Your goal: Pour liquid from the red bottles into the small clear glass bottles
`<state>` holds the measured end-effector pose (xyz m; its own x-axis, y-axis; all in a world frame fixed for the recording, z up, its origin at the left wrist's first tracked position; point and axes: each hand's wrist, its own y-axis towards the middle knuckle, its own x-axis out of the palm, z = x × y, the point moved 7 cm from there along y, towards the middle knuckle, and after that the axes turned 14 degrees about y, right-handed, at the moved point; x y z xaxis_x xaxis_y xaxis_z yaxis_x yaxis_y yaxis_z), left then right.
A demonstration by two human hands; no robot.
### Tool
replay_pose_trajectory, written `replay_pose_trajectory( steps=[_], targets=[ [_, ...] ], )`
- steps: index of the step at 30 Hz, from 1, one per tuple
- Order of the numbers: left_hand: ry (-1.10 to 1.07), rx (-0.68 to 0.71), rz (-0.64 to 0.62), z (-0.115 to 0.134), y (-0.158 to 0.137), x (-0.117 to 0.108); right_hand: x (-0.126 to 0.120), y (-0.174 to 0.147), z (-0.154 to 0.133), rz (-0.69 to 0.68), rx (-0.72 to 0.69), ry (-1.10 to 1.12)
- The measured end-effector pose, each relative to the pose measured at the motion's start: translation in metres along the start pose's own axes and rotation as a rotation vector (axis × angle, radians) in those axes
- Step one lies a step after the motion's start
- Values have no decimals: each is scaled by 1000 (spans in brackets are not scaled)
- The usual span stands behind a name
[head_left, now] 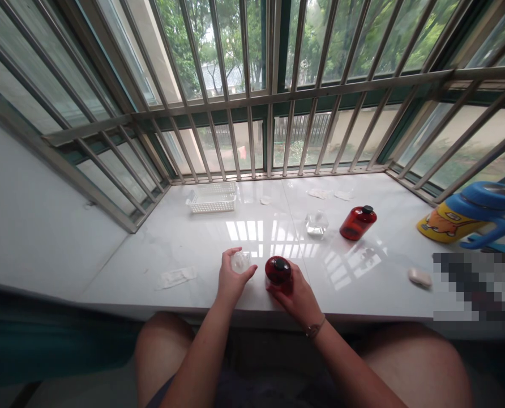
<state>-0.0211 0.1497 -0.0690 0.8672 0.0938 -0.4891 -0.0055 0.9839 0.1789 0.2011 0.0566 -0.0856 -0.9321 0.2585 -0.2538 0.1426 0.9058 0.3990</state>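
Note:
My left hand (233, 275) is curled around a small clear glass container (241, 262), thumb on the near right side and fingers at its far left. Just to the right, my right hand (297, 289) grips a dark red, see-through bottle (277, 273) with a black cap, which stands upright near the front edge. Farther back sits a second clear faceted glass container (316, 224). Beside that one is another red bottle (358, 223) with a black cap, holding something dark near its bottom.
A white perforated plastic basket (213, 198) lies at the back left of the white countertop (150, 224). Crumpled clear wrapper (176, 277) is at left. A blue and yellow cartoon flask (456, 218) and a pale oval object (419, 278) are at right. Metal bars (269, 102) line the window.

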Motion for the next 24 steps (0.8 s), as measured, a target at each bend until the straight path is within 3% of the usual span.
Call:
replay_pose_trajectory(
  steps=[3, 8, 13, 18, 24],
  targets=[
    [17, -27, -14, -3, 0, 1, 0, 0, 0, 1, 3, 0],
    [47, 60, -32, 4, 0, 2, 0, 0, -1, -6, 4, 2],
    [20, -42, -22, -4, 0, 1, -1, 0, 0, 3, 0, -8],
    [64, 80, -30, 1, 2, 3, 0, 0, 2, -4, 0, 5],
    [27, 5, -30, -5, 2, 3, 0, 0, 1, 3, 5, 8]
  ],
)
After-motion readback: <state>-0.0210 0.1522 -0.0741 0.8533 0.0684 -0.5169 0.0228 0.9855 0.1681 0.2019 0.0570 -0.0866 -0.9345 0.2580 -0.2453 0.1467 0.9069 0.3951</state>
